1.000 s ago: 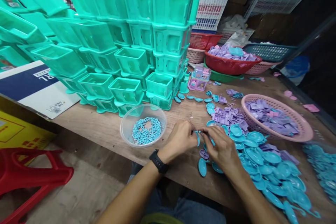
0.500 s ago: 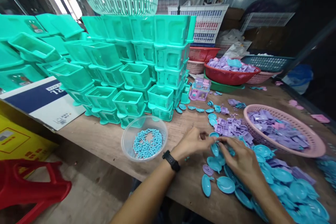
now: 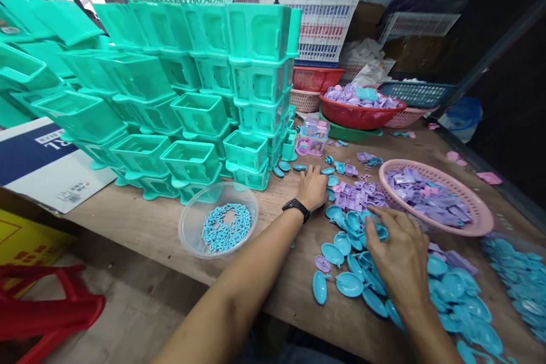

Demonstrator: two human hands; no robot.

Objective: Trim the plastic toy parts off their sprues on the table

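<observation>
Hands differ: our left hand (image 3: 313,186) lies open-gripped on small purple plastic pieces (image 3: 356,198); at its four o'clock, our right hand (image 3: 398,256) rests open-gripped on blue oval plastic shells (image 3: 347,283).

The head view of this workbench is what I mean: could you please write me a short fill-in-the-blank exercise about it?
1. The left hand wears a black ____ on its wrist.
2. The right hand rests on a pile of blue ____-shaped pieces.
3. The clear bowl holds small ____ pieces.
4. The purple pieces lie in a ____ basket.

Missing words: watch; spoon; blue; pink
</observation>
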